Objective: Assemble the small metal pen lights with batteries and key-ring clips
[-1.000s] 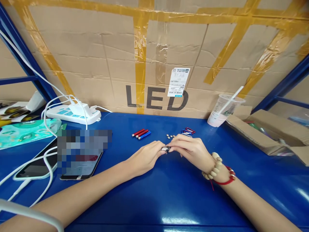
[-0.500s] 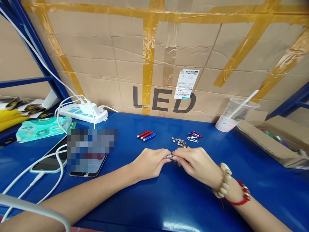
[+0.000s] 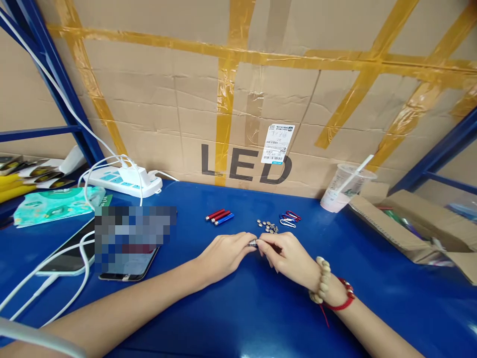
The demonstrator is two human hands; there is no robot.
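Right hand rolled a bit since last frame, now half-curled at the ridged metal piece's right end; left hand pinches it, axis roughly sideways. Can't tell if right grips.

Left forearm bare, slanting in across surface from left of near edge, wrist almost straight. Left hand back up, thumb pressed against forefinger, fingertips aimed toward right edge. Right forearm slanting in from right of near edge. Right hand arched, knuckles raised, fingers curled, thumb beside forefinger; fingertip closure too small to tell. Both hands meet midway between side edges, fingertips just beside each other.
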